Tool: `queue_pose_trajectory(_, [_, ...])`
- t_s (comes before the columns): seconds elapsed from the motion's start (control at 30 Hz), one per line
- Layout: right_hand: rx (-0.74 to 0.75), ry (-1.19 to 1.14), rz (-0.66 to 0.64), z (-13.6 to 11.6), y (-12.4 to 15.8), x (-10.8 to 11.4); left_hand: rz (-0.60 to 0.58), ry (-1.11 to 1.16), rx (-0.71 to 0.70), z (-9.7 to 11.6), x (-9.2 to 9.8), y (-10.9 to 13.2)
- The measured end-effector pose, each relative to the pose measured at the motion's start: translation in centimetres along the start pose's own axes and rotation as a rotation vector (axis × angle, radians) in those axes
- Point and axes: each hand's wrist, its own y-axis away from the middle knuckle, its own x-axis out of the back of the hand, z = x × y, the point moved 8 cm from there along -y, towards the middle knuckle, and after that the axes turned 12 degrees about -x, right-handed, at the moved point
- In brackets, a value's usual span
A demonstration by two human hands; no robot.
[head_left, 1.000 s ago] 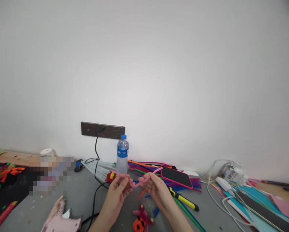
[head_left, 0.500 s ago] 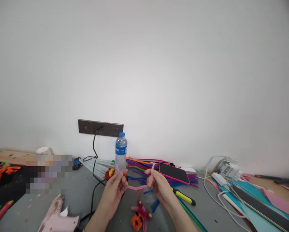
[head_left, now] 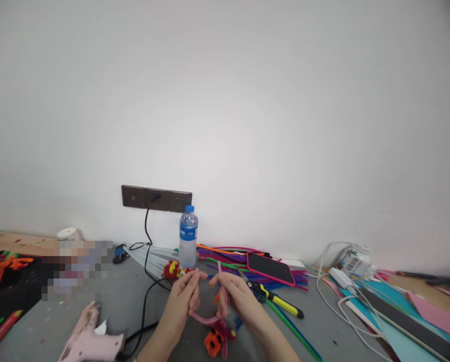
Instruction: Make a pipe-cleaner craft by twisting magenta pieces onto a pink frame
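Note:
Between my hands a pink pipe cleaner (head_left: pixel 205 319) sags in a curve, its two ends bent upward. My left hand (head_left: pixel 185 294) pinches one end between thumb and fingers. The other end is gripped by my right hand (head_left: pixel 230 294), with a short tip sticking up above the fingers. Just below on the grey table lies a small figure of pipe cleaners, with an orange black-spotted part (head_left: pixel 213 343) and a dark pink part partly behind the held strand. A red and yellow pipe-cleaner piece (head_left: pixel 175 270) lies beyond my left hand.
A water bottle (head_left: pixel 188 239) stands near the wall. A phone (head_left: pixel 270 269) rests on bundled pipe cleaners (head_left: pixel 300 277). Yellow-handled pliers (head_left: pixel 281 303) lie right of my hands. A pink glue gun (head_left: pixel 93 342) is at front left; white cables (head_left: pixel 347 301) and coloured paper (head_left: pixel 392 306) lie right.
My hands have come closer together, the right one moving left. The pink pipe cleaner now hangs lower, in front of the small figure.

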Motion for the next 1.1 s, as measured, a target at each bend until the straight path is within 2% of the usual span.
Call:
queue_pose_trajectory(0.17, [0.08, -0.113, 0.148, -1.0, -0.1, 2.3, 0.191, 0.054, -0.062, 1.3, 1.4, -0.3])
queue_pose_trajectory(0.33, [0.104, -0.353, 0.328, -1.6, 0.5, 5.0, 0.356, 0.074, -0.038, 2.3, 2.9, -0.3])
queue_pose_trajectory(0.43, [0.08, -0.434, 0.357, -1.7, 0.8, 5.7, 0.354, 0.097, -0.047, 2.7, 2.8, -0.3])
queue_pose_trajectory(0.53, [0.115, -0.392, 0.338, -2.1, 0.8, 5.8, 0.334, 0.091, -0.039, 2.7, 2.4, 0.0])
queue_pose_trajectory(0.7, [0.118, -0.217, 0.233, -2.4, 0.5, 4.4, 0.193, 0.01, -0.017, 2.2, 1.2, 0.2])
queue_pose_trajectory(0.8, [0.148, -0.225, 0.238, -2.9, 0.9, 4.2, 0.142, -0.001, -0.018, 2.0, 1.1, 0.0])
queue_pose_trajectory(0.87, [0.17, -0.276, 0.292, -3.1, 1.2, 4.9, 0.156, -0.002, -0.014, 1.9, 1.4, -0.1])
queue_pose_trajectory(0.97, [0.159, -0.302, 0.381, -3.2, 1.6, 6.8, 0.241, 0.001, -0.031, 2.2, 2.3, -0.2])
queue_pose_trajectory(1.03, [0.162, -0.266, 0.442, -3.3, 2.0, 8.6, 0.312, 0.022, -0.066, 2.7, 3.0, -0.2])
queue_pose_trajectory(1.1, [0.192, -0.196, 0.563, -3.6, 2.8, 10.9, 0.363, 0.031, -0.099, 3.1, 3.7, -0.2])
